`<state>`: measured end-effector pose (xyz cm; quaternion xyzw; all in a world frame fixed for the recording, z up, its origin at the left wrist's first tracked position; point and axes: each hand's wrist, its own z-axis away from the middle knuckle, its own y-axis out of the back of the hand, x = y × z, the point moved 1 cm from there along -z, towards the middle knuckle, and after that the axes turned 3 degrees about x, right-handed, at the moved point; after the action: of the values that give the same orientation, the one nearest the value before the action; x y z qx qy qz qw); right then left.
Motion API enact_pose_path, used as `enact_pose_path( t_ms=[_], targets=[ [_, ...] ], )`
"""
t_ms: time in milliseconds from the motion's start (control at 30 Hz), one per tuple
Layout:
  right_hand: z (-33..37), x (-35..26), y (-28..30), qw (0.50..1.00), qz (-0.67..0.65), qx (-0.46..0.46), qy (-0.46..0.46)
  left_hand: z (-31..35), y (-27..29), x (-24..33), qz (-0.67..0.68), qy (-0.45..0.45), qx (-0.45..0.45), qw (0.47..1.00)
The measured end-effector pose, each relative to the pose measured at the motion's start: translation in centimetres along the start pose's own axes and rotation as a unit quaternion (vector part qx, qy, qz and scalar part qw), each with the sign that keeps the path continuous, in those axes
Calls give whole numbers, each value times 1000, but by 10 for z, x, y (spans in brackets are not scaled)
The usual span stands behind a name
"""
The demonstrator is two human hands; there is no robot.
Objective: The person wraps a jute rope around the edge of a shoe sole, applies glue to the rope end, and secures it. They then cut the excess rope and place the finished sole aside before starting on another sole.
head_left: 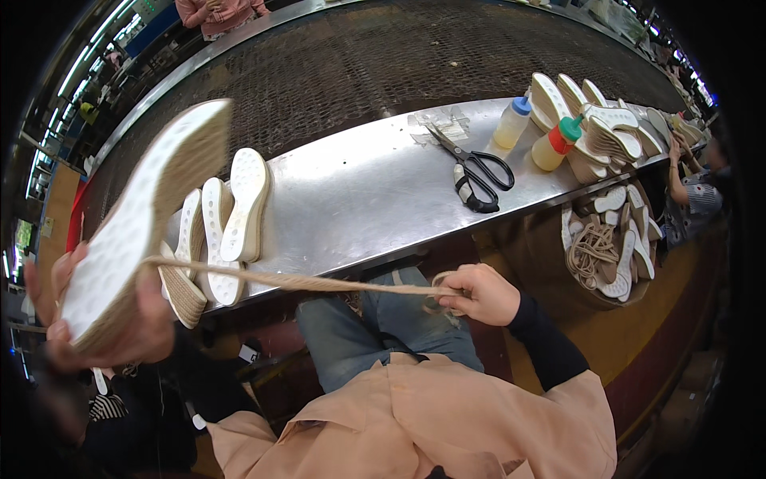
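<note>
My left hand (144,327) is closed round the heel end of a wedge shoe sole (132,211), raised at the left and slightly blurred. The sole has a white dimpled face and a tan, rope-like side. A flat tan jute strip (319,283) runs taut from the sole's side across to my right hand (483,294). That hand is closed on the strip's other end, above my lap, with a loose loop curling beside the fingers. Several more wedge soles (246,203) rest on the metal bench (343,191) just past my left hand.
Black-handled scissors (471,169), a blue-capped bottle (512,122) and a green-capped bottle (556,144) are on the bench, with piled soles (610,132) further right. Below hangs a brown sack (550,247) with soles and coiled strips. A dark mesh conveyor (335,72) runs behind; a co-worker's arm (678,180) is far right.
</note>
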<state>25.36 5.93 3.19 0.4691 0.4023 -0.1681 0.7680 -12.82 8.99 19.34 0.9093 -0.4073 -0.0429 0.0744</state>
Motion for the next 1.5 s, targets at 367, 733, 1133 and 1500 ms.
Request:
enact_pose_path(
  t_ms=[367,733,1133,1500],
  targets=[
    [58,82,15,852,-480,209,-22,33,106,-49,-155,49,-44,986],
    [148,252,-57,829,-248,295,-406,35,171,-28,-244,79,2,967],
    [-23,-25,-34,944,-296,114,87,53,-11,35,199,418,-44,885],
    [-86,-87,-55,898,-439,12,39,141,-90,41,313,575,27,756]
  ],
)
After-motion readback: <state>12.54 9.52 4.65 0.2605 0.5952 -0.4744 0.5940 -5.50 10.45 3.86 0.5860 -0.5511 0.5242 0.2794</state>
